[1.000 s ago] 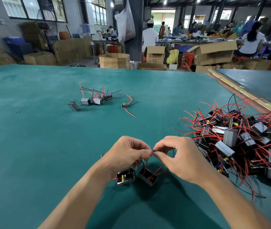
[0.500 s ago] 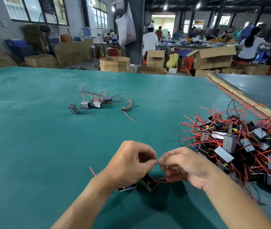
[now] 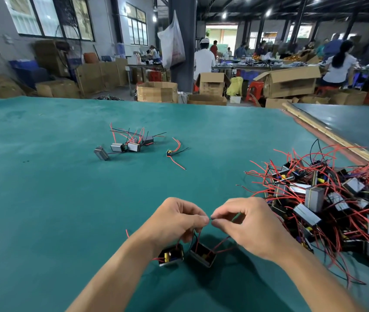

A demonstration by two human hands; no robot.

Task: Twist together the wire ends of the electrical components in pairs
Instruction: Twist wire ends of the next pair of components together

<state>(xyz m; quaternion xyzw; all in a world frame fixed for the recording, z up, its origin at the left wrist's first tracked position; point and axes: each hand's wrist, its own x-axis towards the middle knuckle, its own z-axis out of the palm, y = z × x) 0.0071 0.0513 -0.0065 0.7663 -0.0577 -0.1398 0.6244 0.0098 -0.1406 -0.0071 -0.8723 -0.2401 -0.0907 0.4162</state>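
Observation:
Two small box-shaped electrical components (image 3: 171,255) (image 3: 202,254) with red and black leads lie side by side on the green table, just below my hands. My left hand (image 3: 174,218) and my right hand (image 3: 245,224) meet fingertip to fingertip above them, each pinching thin wire ends (image 3: 210,218) that run up from the components. Where the wires join is mostly hidden by my fingers.
A big tangled pile of components with red wires (image 3: 327,197) fills the right side. A small cluster of joined components (image 3: 126,145) and one loose small part (image 3: 170,152) lie farther back. A wooden strip (image 3: 327,134) borders the table's right edge. People and cardboard boxes stand beyond.
My hands stay pinched together on the wire ends; both shifted slightly and the fingers rolled. The two components beneath them have come back into fuller view.

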